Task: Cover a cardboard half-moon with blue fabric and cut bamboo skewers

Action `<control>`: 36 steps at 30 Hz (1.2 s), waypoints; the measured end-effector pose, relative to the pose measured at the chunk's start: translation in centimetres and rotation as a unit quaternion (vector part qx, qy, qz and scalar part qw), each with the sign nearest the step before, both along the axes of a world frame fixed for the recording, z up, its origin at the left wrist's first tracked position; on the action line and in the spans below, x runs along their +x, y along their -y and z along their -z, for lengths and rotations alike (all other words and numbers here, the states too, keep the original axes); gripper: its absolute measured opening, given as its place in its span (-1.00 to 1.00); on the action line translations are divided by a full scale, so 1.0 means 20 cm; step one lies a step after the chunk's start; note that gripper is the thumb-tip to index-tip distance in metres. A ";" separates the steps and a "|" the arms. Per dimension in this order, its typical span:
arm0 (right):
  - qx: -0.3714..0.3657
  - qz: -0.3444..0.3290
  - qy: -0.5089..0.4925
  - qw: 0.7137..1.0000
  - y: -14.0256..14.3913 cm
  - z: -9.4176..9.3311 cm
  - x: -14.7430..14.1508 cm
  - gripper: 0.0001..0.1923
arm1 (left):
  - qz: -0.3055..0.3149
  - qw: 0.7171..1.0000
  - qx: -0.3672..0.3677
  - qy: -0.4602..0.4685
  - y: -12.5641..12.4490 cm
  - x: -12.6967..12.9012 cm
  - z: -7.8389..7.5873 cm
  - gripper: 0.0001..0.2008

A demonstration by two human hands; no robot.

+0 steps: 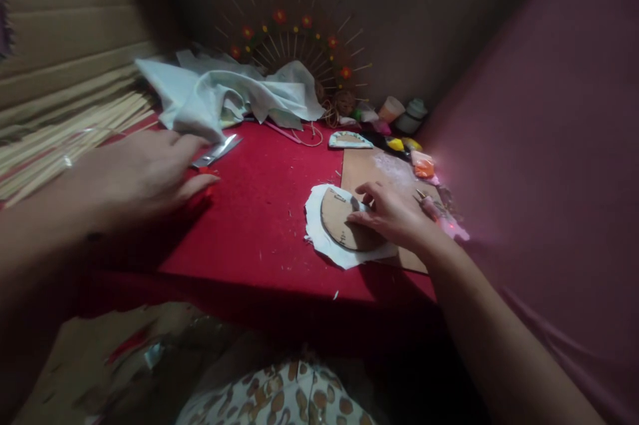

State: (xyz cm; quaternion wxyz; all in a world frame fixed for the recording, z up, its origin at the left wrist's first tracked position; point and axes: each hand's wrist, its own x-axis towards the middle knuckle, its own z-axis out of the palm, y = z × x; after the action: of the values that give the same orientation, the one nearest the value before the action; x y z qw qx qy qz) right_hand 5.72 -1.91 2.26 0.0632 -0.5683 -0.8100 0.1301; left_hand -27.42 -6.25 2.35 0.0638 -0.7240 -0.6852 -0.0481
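A half-round piece of cardboard [339, 225] with dark marks on it lies on a rough-cut piece of white cloth [314, 215]. My right hand [387, 212] has its thumb on the cardboard and its curled fingers at the upper edge, closed on the piece. On the left, my left hand [154, 168] reaches over the red tablecloth with thumb and fingers apart. Just beyond its fingertips are scissors [219, 150], blades pointing away; their red handle is partly hidden beside the thumb.
A brown board [362, 162] lies under part of the cloth. Behind it sits a small cloth-covered half-round [349, 140]. Pale fabric [249, 95] is heaped at the back before a flowered stick fan [294, 35]. Thin wooden sticks [94, 125] lie left; a glue gun [439, 215] right.
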 end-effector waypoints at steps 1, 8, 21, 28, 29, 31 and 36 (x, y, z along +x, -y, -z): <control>-0.002 0.005 0.004 1.000 -0.01 0.00 0.00 -0.53 | 0.038 0.999 0.001 0.001 -0.01 0.04 -0.01 -0.58; -0.090 0.008 0.020 0.996 -0.12 0.01 -0.01 -0.56 | 0.244 0.945 -0.135 0.172 -0.28 0.48 -0.09 -0.48; -0.129 -0.008 0.043 0.991 -0.15 -0.02 -0.03 -0.71 | 0.379 0.842 -0.324 0.206 -0.65 0.77 0.04 -0.74; -0.090 0.005 0.024 0.996 -0.11 -0.01 -0.04 -0.76 | 0.405 0.859 -0.223 0.218 -0.61 0.76 0.07 -0.94; -0.088 0.007 0.020 0.996 -0.10 -0.01 -0.04 -0.76 | 0.416 0.862 -0.202 0.206 -0.61 0.76 0.07 -0.94; -0.085 0.010 0.014 0.996 -0.09 -0.01 -0.04 -0.77 | 0.445 0.858 -0.170 0.191 -0.59 0.75 0.07 -0.94; -0.062 0.008 -0.002 0.998 -0.06 -0.01 -0.04 -0.77 | 0.511 0.834 -0.129 0.166 -0.58 0.73 0.08 -0.87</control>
State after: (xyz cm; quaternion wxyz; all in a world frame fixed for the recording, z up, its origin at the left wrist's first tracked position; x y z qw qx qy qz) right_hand 4.90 -0.71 2.44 0.0303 -0.5775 -0.7956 0.1804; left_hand -12.75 5.33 0.68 -0.1780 -0.9539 -0.2180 -0.1046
